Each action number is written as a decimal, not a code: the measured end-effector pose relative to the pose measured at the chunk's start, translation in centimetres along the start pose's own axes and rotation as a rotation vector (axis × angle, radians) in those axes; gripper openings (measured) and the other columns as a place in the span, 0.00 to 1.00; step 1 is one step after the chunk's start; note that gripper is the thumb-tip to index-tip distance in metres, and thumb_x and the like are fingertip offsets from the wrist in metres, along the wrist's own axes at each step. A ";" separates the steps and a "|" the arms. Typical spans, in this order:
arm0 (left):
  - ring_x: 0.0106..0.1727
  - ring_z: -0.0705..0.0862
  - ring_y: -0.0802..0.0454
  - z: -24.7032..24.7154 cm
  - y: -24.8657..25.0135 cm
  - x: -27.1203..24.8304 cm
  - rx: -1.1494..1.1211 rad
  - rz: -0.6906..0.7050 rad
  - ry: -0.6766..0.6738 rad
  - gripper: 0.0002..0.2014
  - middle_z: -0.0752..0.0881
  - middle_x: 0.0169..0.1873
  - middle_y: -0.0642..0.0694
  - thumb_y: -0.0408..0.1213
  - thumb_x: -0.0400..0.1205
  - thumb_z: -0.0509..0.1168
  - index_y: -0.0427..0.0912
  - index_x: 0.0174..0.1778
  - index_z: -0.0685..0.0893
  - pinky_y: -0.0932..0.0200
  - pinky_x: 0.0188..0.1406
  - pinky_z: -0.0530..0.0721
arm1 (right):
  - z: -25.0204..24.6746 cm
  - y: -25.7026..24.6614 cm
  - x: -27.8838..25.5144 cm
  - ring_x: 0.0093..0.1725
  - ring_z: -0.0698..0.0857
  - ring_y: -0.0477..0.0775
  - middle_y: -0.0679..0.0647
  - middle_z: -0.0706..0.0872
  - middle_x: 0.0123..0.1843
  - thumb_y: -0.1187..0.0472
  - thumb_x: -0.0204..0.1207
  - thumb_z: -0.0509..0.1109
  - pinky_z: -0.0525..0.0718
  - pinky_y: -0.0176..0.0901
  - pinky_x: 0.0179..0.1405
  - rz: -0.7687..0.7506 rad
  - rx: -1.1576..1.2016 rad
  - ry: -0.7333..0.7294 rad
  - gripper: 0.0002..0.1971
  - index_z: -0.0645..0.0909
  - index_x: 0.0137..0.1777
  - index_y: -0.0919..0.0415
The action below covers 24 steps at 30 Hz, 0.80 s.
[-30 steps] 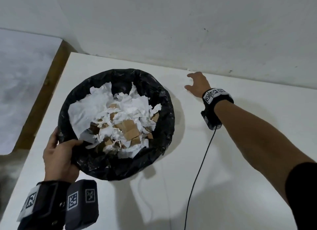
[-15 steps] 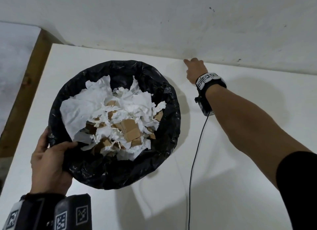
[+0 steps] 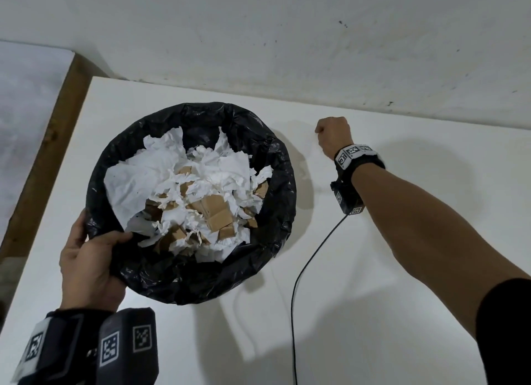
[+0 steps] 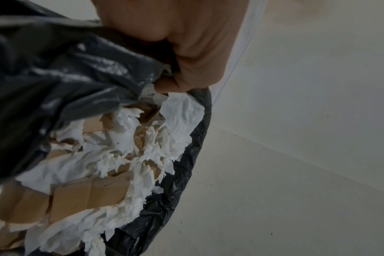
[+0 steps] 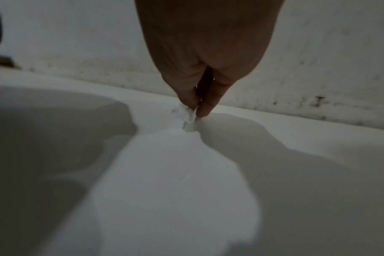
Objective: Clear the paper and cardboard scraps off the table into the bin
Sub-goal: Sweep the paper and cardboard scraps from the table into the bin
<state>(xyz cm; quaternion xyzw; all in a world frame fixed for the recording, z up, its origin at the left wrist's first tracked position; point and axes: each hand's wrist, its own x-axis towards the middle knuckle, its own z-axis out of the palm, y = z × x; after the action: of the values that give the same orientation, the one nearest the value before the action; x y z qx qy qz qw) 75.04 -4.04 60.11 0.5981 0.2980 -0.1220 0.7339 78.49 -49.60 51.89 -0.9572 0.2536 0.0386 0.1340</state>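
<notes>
While the left hand [image 3: 86, 258] grips the near-left rim of the bin [image 3: 275, 166], thumb hooked over the edge and fingers underneath, the right hand [image 3: 333, 134] reaches to the far side of the table [image 3: 402, 269], close to the wall [image 3: 287, 40]. Its fingertips [image 5: 205, 105] pinch a small white paper scrap [image 5: 187, 116], a crumpled, ragged bit that hangs down and touches or nearly touches the tabletop just right of the bin. The bin is round and lined with a glossy, wrinkled black plastic bag folded over its rim. Inside lies a loose heap of torn white paper [image 3: 172, 180], soft and creased with frayed edges, mixed with flat brown cardboard pieces [image 3: 217, 212] cut in rough rectangles. The table is smooth, matt white; the wall behind is white plaster, scuffed and speckled. A thin black cable [image 3: 296, 284] runs from the right wrist band across the table toward the near edge.
</notes>
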 end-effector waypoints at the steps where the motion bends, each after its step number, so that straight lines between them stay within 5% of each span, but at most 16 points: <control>1: 0.63 0.88 0.37 -0.2 0.1 -0.2 -0.003 0.003 -0.003 0.37 0.88 0.66 0.40 0.12 0.76 0.61 0.52 0.73 0.84 0.46 0.50 0.92 | -0.6 0.2 -0.3 0.52 0.86 0.69 0.67 0.90 0.50 0.76 0.70 0.62 0.85 0.51 0.53 0.025 0.053 0.041 0.14 0.88 0.48 0.66; 8: 0.63 0.88 0.38 -2.2 0.8 -2.1 -0.007 0.015 0.013 0.37 0.87 0.67 0.40 0.11 0.75 0.61 0.51 0.75 0.82 0.48 0.47 0.92 | -8.6 -0.3 -3.1 0.50 0.89 0.61 0.63 0.92 0.48 0.72 0.72 0.62 0.77 0.31 0.48 -0.003 0.193 0.238 0.13 0.89 0.46 0.66; 11: 0.63 0.88 0.38 -3.0 1.4 -3.5 -0.034 0.025 0.017 0.38 0.87 0.67 0.40 0.11 0.75 0.61 0.52 0.76 0.82 0.44 0.54 0.90 | -12.4 -2.3 -5.6 0.52 0.88 0.60 0.63 0.91 0.49 0.69 0.72 0.65 0.77 0.33 0.51 -0.085 0.191 0.288 0.11 0.89 0.47 0.67; 14: 0.59 0.89 0.41 -4.2 2.5 -5.0 -0.027 0.084 0.012 0.38 0.87 0.66 0.39 0.12 0.75 0.62 0.52 0.76 0.81 0.47 0.50 0.90 | -15.8 -5.5 -9.5 0.51 0.88 0.58 0.62 0.92 0.48 0.67 0.71 0.65 0.81 0.39 0.57 -0.188 0.196 0.336 0.11 0.89 0.47 0.66; 19: 0.46 0.88 0.45 -6.7 4.8 -8.1 -0.005 0.186 -0.002 0.38 0.87 0.62 0.37 0.12 0.72 0.62 0.47 0.76 0.81 0.55 0.41 0.91 | -19.0 -12.3 -16.9 0.31 0.80 0.32 0.59 0.92 0.46 0.65 0.70 0.65 0.82 0.32 0.48 -0.323 0.288 0.401 0.12 0.89 0.46 0.63; 24: 0.49 0.88 0.43 -10.8 6.5 -11.3 -0.025 0.290 0.019 0.38 0.89 0.62 0.37 0.13 0.67 0.64 0.44 0.74 0.83 0.61 0.33 0.90 | -20.0 -19.5 -26.0 0.42 0.83 0.41 0.53 0.91 0.46 0.65 0.71 0.66 0.81 0.24 0.47 -0.455 0.304 0.390 0.12 0.89 0.49 0.62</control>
<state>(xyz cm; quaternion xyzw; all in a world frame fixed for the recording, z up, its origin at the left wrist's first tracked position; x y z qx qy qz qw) 66.37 5.90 70.75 0.6269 0.2169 -0.0051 0.7483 65.70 -26.54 79.44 -0.9477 0.0572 -0.2145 0.2293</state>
